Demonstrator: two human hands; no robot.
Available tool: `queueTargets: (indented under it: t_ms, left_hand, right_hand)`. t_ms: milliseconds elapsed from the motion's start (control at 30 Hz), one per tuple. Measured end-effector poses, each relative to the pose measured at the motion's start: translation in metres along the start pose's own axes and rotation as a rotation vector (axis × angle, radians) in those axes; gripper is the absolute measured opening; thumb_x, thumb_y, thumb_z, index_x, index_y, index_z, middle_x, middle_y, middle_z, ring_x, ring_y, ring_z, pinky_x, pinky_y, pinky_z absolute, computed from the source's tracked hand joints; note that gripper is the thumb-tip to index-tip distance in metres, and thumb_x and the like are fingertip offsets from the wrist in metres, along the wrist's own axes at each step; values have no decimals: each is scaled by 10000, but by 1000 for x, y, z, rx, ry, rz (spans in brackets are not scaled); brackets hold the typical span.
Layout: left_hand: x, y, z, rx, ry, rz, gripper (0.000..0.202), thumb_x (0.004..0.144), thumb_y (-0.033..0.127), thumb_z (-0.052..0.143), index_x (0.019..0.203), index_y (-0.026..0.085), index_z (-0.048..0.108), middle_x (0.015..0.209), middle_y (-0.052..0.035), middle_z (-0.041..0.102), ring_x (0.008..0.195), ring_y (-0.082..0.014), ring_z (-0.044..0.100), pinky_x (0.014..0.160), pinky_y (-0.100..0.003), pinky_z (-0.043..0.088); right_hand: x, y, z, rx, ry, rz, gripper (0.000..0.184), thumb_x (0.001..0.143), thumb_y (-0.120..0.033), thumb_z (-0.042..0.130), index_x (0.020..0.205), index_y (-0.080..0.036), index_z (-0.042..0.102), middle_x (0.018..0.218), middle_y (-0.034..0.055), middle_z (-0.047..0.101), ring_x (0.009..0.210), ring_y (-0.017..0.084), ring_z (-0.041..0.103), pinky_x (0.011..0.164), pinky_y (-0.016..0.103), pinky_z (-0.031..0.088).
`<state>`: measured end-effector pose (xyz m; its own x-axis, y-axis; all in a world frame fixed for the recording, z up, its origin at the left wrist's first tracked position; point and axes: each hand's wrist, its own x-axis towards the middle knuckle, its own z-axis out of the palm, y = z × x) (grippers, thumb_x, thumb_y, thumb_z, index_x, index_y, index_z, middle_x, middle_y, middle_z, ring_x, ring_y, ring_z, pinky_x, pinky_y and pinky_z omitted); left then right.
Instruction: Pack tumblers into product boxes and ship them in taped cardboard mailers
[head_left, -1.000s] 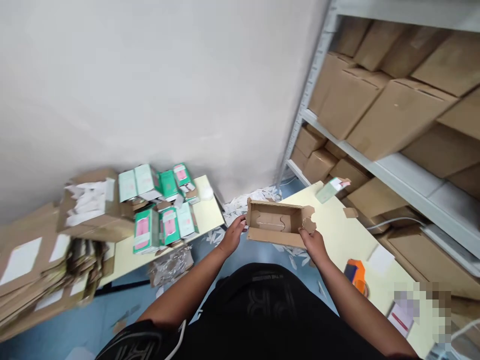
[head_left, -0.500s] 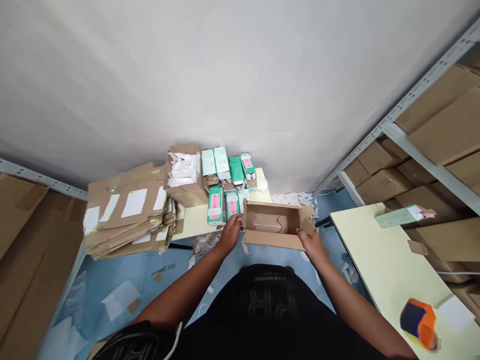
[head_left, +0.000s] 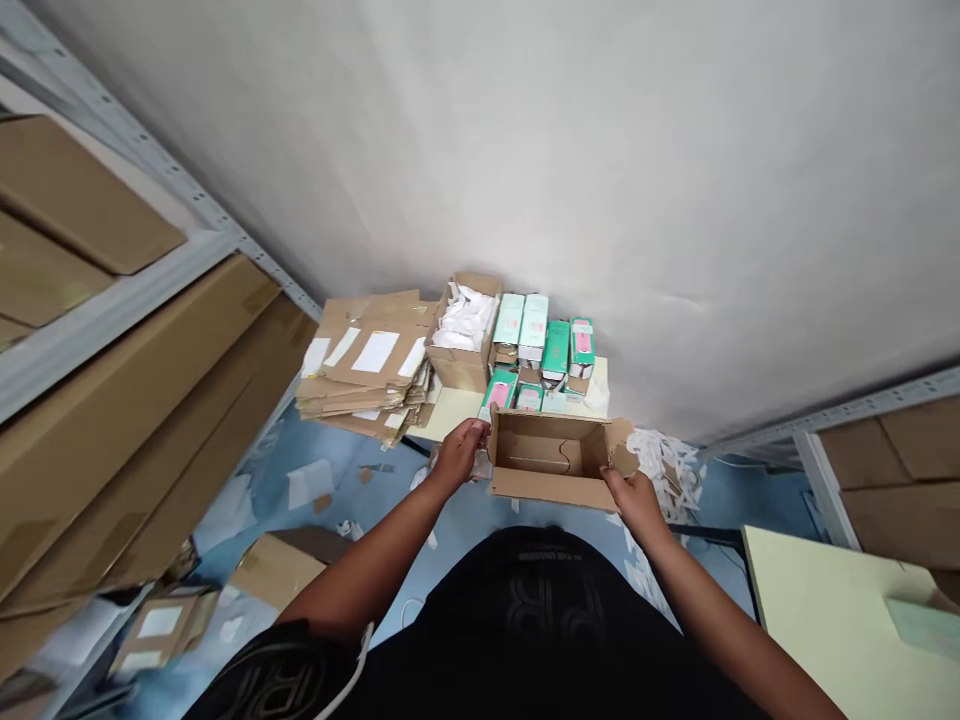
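An open-topped cardboard box (head_left: 551,462) is held in the air in front of the person's black shirt, above the blue floor (head_left: 330,490). The left hand (head_left: 457,455) pinches its left end wall with curled fingers. The right hand (head_left: 637,497) grips the right end by the torn flap. Just beyond stands a pale desk (head_left: 448,407) carrying green product boxes (head_left: 541,345), an open carton of white papers (head_left: 465,330) and a stack of flattened labelled cartons (head_left: 367,370) against the wall.
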<state>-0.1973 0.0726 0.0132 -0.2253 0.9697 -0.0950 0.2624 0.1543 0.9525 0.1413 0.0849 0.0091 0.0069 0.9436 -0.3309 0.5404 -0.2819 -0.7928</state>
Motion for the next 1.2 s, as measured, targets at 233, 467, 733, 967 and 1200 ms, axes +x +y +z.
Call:
queueTargets:
  t_ms: [233, 467, 733, 967, 1200]
  left_hand:
    - [3, 2, -26, -3, 176, -8, 418, 963, 577, 447, 897, 212, 641, 868, -48, 683, 836, -210, 632, 762, -327, 515]
    - [26, -12, -66, 45, 155, 31, 401, 961, 565, 479, 939, 209, 663, 877, -39, 695, 847, -218, 653, 794, -337, 521]
    - [155, 27, -136, 464, 39, 384, 274, 934, 361, 570, 1087, 187, 718, 1113, -83, 702, 1042, -250, 634, 971, -362, 471]
    - [285, 21, -117, 854, -447, 417, 623, 773, 278, 755, 1365, 140, 616, 1379, -204, 599, 1241, -373, 560, 1057, -452, 411]
    - [299, 7, -99, 1023, -493, 419, 202, 858, 231, 637, 1009, 148, 742, 1117, -190, 687, 1039, -336, 654, 882, -402, 463]
  right_hand:
    - [35, -31, 7, -23, -114, -75, 421, 836, -547, 567, 782, -163, 730, 775, 75, 756, 808, 279, 687, 690, 308, 469]
    - [45, -55, 30, -25, -120, -68, 417, 822, -548, 575, 801, -166, 740, 785, 71, 766, 799, 282, 695, 668, 307, 469]
    - [36, -89, 80, -7, -10, -15, 452, 819, -546, 575, 880, -139, 762, 853, 104, 781, 844, 304, 708, 713, 327, 487]
    - [10, -122, 128, -4, 120, 41, 444, 830, -550, 557, 815, -150, 750, 763, 81, 759, 786, 278, 688, 662, 305, 462]
    - [-4, -127, 132, -56, 176, 107, 432, 849, -547, 532, 735, -164, 696, 741, 66, 739, 746, 248, 657, 627, 288, 421]
